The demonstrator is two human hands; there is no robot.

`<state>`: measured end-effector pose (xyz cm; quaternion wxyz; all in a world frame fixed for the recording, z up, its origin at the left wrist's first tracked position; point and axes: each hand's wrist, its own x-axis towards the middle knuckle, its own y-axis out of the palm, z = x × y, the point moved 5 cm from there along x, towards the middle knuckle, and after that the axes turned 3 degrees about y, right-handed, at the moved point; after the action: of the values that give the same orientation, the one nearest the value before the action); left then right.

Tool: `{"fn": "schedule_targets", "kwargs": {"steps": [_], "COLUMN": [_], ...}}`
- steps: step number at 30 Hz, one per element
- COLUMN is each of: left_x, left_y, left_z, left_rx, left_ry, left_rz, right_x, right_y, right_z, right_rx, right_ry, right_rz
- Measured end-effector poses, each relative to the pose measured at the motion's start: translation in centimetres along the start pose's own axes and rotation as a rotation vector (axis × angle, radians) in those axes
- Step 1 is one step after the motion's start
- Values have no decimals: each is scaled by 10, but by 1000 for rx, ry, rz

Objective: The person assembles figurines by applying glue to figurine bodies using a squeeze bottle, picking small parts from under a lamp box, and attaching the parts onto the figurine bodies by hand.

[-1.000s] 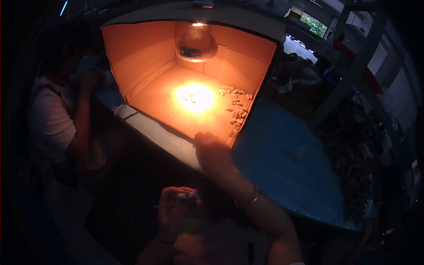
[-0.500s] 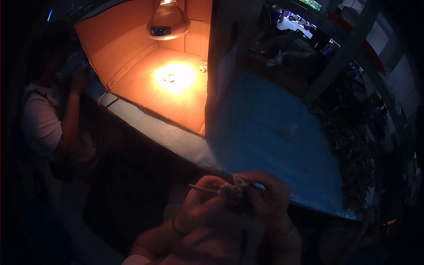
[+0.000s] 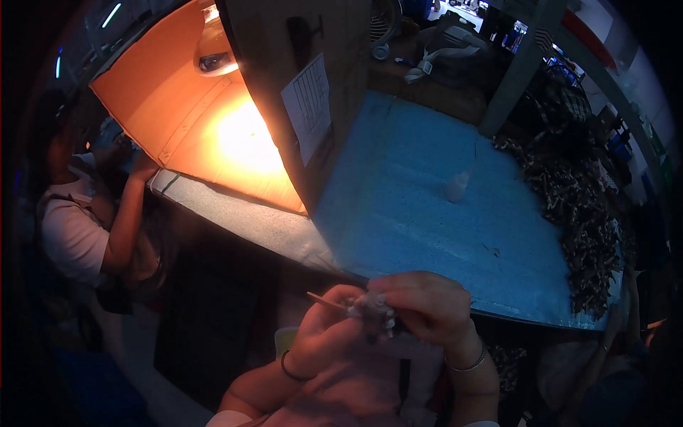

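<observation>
At the near edge of the blue table (image 3: pixel 441 213), the left hand (image 3: pixel 324 334) and right hand (image 3: pixel 430 306) are meeting, fingers pinching a small pale piece (image 3: pixel 371 309) between them, while the left is also gripping a thin stick (image 3: pixel 324 300). A lit orange box (image 3: pixel 199 121) is glowing far left.

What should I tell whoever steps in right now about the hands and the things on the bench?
Left hand: fingers closed on a thin stick that points up and left.
Right hand: fingers closed on a small pale piece, pressed against the left hand.
Both hands are in front of the chest, below the near edge of the blue bench.
A dark heap of small pieces lies along the bench's right side; a small pale lump sits mid-bench.
Lit orange box at the left.
Done and left: cannot tell.
</observation>
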<state>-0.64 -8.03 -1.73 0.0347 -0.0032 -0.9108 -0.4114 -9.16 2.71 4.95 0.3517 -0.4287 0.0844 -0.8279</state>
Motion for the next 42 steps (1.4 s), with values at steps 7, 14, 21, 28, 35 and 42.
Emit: {"fn": "schedule_targets", "kwargs": {"steps": [7,14,21,28,35,42], "left_x": [4,4,2,5,12,9], "left_y": [-3,-3,-2,0,4,16], "left_z": [-14,-14,-18,-17,2,-3], "left_rx": [399,683,859,820,574,776], "left_ry": [384,549,616,575,360,400], "left_rz": [-29,-95,-131,-118,-177,-5], "right_x": [-4,-10,-11,-13,-19,-29], "right_y": [-2,6,4,5,23,5], "right_z": [7,21,18,18,15,-2], "right_rx": [-142,-319,-293,-272,-529,-241], "right_ry": [72,47,101,132,132,223], "right_rz": [-131,-259,-289,-185,-85,-172]}}
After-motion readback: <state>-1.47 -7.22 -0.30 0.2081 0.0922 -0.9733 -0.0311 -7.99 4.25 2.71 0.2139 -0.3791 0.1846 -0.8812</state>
